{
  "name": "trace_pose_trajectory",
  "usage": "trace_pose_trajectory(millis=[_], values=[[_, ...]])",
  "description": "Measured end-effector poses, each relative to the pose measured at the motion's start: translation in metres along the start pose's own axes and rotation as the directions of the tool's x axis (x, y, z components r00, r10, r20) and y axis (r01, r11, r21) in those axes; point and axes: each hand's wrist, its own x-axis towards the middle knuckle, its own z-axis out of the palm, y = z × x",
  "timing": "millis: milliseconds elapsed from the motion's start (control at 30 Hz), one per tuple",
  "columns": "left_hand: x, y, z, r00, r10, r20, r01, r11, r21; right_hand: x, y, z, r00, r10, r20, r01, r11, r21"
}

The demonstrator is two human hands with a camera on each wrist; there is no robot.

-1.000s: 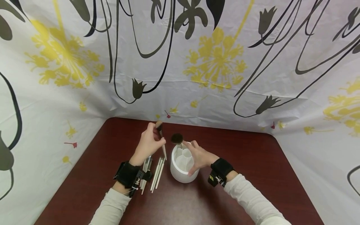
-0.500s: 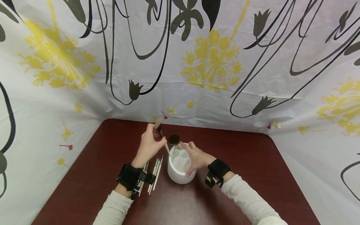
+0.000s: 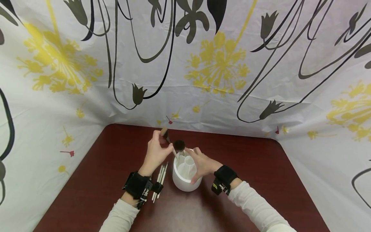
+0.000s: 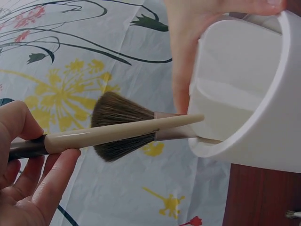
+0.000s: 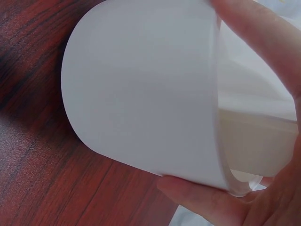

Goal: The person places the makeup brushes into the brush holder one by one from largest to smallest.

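Table (image 3: 261,167): I see dark red-brown wood with round far corners.
Cloth (image 3: 179,80): white, wrinkly, in front of me and on both sides.
Yellow flowers (image 3: 218,62): big and puffy.
Gray flowers (image 3: 139,94): on long curly stems (image 3: 147,60).
Light: a soft shine (image 3: 185,216) near me.

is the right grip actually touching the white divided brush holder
Touching. The right wrist view shows it: a fingertip of the right grip lies against the outer wall of the white divided brush holder, no gap between.

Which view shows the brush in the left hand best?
Left wrist: the brush is largest there, handle clear, though its bristles don't show. Head shows it small, bristles included, tip at the white cup; right wrist doesn't show it.
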Motion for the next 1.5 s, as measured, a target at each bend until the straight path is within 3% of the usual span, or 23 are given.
trace_pose_trajectory(millis=[200, 500, 900, 1200, 1500], values=[[-0.005, -0.004, 0.005, 1.000, -0.003, 0.004, 0.003, 1.000, 0.005, 0.000, 0.002, 0.000, 1.000, 0.001, -0.006, -0.001, 1.000, -0.001], [-0.014, -0.010, 0.007, 0.998, -0.056, 0.004, 0.056, 0.998, -0.030, -0.001, -0.003, 0.003, 1.000, 0.009, 0.010, -0.009, 1.000, -0.003], [-0.018, -0.016, 0.012, 0.999, -0.035, -0.017, 0.034, 0.999, -0.021, 0.000, -0.003, -0.001, 1.000, 0.000, -0.008, 0.000, 1.000, -0.012], [-0.026, -0.023, 0.017, 0.997, -0.076, 0.012, 0.076, 0.996, -0.041, 0.000, 0.002, 0.003, 1.000, -0.005, -0.016, 0.004, 1.000, -0.022], [-0.030, -0.033, 0.026, 0.998, -0.069, 0.010, 0.069, 0.998, 0.004, -0.001, 0.001, 0.002, 1.000, 0.001, -0.021, -0.001, 1.000, -0.011]])
